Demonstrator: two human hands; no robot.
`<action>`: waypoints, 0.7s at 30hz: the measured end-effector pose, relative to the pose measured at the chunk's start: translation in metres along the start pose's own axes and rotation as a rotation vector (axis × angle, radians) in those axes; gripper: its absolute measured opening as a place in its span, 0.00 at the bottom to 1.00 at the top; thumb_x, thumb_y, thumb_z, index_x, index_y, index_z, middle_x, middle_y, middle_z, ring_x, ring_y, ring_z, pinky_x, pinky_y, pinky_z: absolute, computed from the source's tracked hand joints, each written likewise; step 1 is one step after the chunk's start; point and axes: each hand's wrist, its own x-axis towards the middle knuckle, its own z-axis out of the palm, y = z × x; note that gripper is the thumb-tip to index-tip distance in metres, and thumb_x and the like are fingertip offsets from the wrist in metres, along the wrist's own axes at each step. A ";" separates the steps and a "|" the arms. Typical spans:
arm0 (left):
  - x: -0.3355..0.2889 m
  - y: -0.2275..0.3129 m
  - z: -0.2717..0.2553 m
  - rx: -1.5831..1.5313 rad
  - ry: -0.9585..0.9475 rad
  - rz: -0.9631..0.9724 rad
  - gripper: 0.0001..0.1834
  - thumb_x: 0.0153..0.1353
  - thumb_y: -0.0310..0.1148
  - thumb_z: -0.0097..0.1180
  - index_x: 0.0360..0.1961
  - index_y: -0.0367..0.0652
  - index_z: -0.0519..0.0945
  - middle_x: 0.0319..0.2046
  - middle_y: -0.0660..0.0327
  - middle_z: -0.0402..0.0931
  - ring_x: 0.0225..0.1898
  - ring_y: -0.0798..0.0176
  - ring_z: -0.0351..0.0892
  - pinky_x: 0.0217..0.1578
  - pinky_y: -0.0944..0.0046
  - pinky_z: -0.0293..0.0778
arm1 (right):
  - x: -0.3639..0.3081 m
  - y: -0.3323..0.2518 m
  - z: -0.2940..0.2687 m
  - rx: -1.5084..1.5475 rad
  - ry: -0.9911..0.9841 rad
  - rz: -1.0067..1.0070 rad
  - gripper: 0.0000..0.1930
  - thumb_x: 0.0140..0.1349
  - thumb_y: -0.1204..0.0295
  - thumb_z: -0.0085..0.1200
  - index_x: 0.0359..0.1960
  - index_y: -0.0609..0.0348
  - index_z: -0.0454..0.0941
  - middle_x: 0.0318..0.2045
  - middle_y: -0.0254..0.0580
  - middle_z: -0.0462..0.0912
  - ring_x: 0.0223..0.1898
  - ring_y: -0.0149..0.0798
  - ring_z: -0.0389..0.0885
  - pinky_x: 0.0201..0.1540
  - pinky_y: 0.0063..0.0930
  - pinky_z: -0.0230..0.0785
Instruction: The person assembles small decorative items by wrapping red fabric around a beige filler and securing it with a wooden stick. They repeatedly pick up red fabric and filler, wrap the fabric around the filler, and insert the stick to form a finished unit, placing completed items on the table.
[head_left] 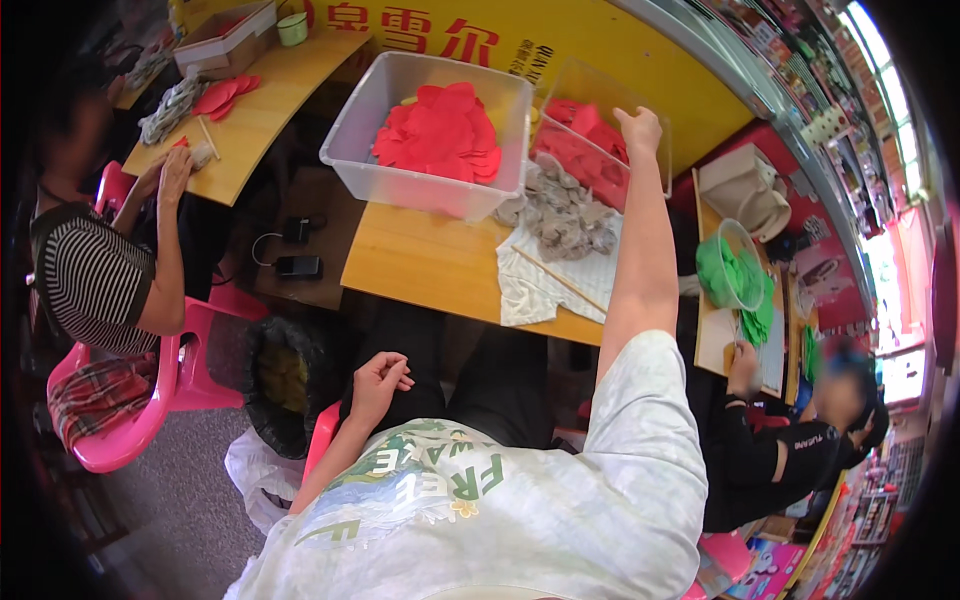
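Observation:
My right arm stretches far forward. My right hand [640, 130] is over the right side of a clear plastic bin [572, 80] with red petal-shaped pieces [590, 135] in it. Its fingers are curled together, and anything between them is hidden. Above my lap, my left hand [381, 384] has its fingers curled in, with nothing visible in it. A bundle of grey-beige fluffy strands [568, 215] lies on a white cloth [525, 285] in front of that bin. A thin wooden stick [560, 280] rests across the cloth.
A larger translucent bin [345, 130] of red pieces [438, 135] stands on the wooden table [420, 250]. At left a person [100, 260] works at another table. Another sits at right near a tub of green pieces [730, 265]. A black-lined bin [285, 375] is on the floor.

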 end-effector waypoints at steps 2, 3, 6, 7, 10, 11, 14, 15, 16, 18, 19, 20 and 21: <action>0.000 0.001 -0.002 -0.006 0.008 -0.019 0.07 0.64 0.26 0.51 0.38 0.33 0.77 0.28 0.59 0.77 0.26 0.68 0.80 0.26 0.73 0.76 | -0.007 -0.023 0.014 0.246 0.108 -0.079 0.18 0.54 0.69 0.59 0.45 0.64 0.78 0.44 0.56 0.80 0.39 0.47 0.82 0.45 0.33 0.72; -0.001 0.001 -0.005 -0.008 0.024 -0.022 0.07 0.64 0.26 0.51 0.38 0.33 0.77 0.28 0.59 0.77 0.26 0.68 0.79 0.26 0.73 0.76 | -0.021 -0.058 0.005 0.378 0.082 -0.145 0.17 0.54 0.69 0.58 0.45 0.63 0.79 0.44 0.55 0.80 0.39 0.46 0.82 0.45 0.32 0.72; 0.001 0.001 -0.001 -0.022 0.043 -0.020 0.05 0.62 0.24 0.52 0.36 0.33 0.79 0.26 0.60 0.77 0.24 0.69 0.80 0.23 0.73 0.76 | -0.049 -0.120 0.013 0.579 -0.173 -0.385 0.17 0.55 0.68 0.59 0.45 0.60 0.79 0.44 0.50 0.81 0.38 0.45 0.82 0.45 0.32 0.73; 0.001 0.001 -0.001 -0.011 0.045 -0.008 0.05 0.62 0.24 0.52 0.36 0.33 0.79 0.26 0.60 0.77 0.24 0.69 0.80 0.23 0.73 0.76 | -0.059 -0.137 0.023 0.596 -0.390 -0.476 0.17 0.54 0.68 0.60 0.45 0.60 0.79 0.43 0.49 0.81 0.38 0.44 0.82 0.45 0.32 0.72; 0.003 0.000 0.004 0.024 0.050 0.029 0.05 0.62 0.23 0.52 0.36 0.33 0.79 0.26 0.60 0.77 0.23 0.70 0.79 0.22 0.73 0.75 | -0.082 -0.175 0.062 0.494 -0.718 -0.829 0.19 0.54 0.69 0.61 0.48 0.58 0.78 0.47 0.45 0.80 0.48 0.42 0.78 0.50 0.32 0.71; 0.003 0.001 0.004 0.041 0.057 0.042 0.05 0.61 0.23 0.52 0.36 0.33 0.79 0.26 0.60 0.77 0.23 0.70 0.79 0.21 0.73 0.75 | -0.090 -0.182 0.078 0.400 -0.652 -0.919 0.20 0.53 0.69 0.61 0.50 0.57 0.77 0.49 0.44 0.79 0.50 0.42 0.76 0.52 0.32 0.70; 0.002 -0.001 0.002 0.044 0.046 0.051 0.04 0.61 0.22 0.52 0.36 0.34 0.79 0.26 0.61 0.77 0.23 0.70 0.79 0.22 0.73 0.75 | -0.100 -0.200 0.114 0.103 -0.566 -1.116 0.25 0.51 0.69 0.62 0.53 0.55 0.74 0.53 0.42 0.75 0.56 0.43 0.71 0.55 0.35 0.67; 0.002 0.001 0.001 0.051 0.045 0.070 0.04 0.62 0.22 0.52 0.35 0.35 0.79 0.26 0.61 0.76 0.23 0.70 0.79 0.22 0.73 0.75 | -0.096 -0.208 0.121 -0.005 -0.621 -1.148 0.25 0.51 0.69 0.62 0.53 0.55 0.73 0.54 0.42 0.74 0.56 0.44 0.70 0.56 0.36 0.67; 0.001 0.002 0.001 0.051 0.046 0.069 0.04 0.62 0.22 0.52 0.35 0.35 0.79 0.26 0.61 0.76 0.23 0.70 0.79 0.22 0.73 0.75 | -0.092 -0.213 0.128 -0.116 -0.675 -1.176 0.25 0.51 0.69 0.62 0.53 0.55 0.73 0.54 0.41 0.74 0.57 0.45 0.69 0.56 0.37 0.66; 0.000 0.003 0.000 0.047 0.048 0.068 0.04 0.61 0.22 0.52 0.35 0.34 0.79 0.26 0.61 0.76 0.23 0.70 0.79 0.22 0.73 0.76 | -0.086 -0.219 0.135 -0.163 -0.680 -1.140 0.20 0.51 0.70 0.61 0.47 0.56 0.76 0.49 0.41 0.76 0.53 0.45 0.72 0.53 0.37 0.68; 0.001 0.003 -0.001 0.044 0.051 0.068 0.04 0.61 0.22 0.52 0.35 0.34 0.79 0.26 0.61 0.76 0.23 0.70 0.79 0.22 0.73 0.76 | -0.083 -0.221 0.137 -0.188 -0.683 -1.123 0.17 0.50 0.70 0.61 0.44 0.56 0.77 0.46 0.42 0.78 0.51 0.45 0.73 0.52 0.37 0.68; 0.001 0.003 -0.002 0.041 0.051 0.067 0.04 0.61 0.22 0.52 0.35 0.34 0.79 0.26 0.61 0.76 0.23 0.70 0.79 0.22 0.73 0.75 | -0.080 -0.220 0.137 -0.147 -0.756 -1.087 0.14 0.51 0.70 0.60 0.40 0.57 0.77 0.44 0.43 0.78 0.49 0.44 0.75 0.50 0.38 0.69; 0.000 0.002 -0.002 0.035 0.053 0.065 0.04 0.61 0.22 0.52 0.35 0.34 0.79 0.26 0.61 0.76 0.23 0.70 0.79 0.22 0.73 0.75 | -0.076 -0.219 0.134 -0.108 -0.831 -1.052 0.11 0.51 0.70 0.60 0.36 0.57 0.77 0.41 0.43 0.79 0.48 0.43 0.76 0.49 0.39 0.69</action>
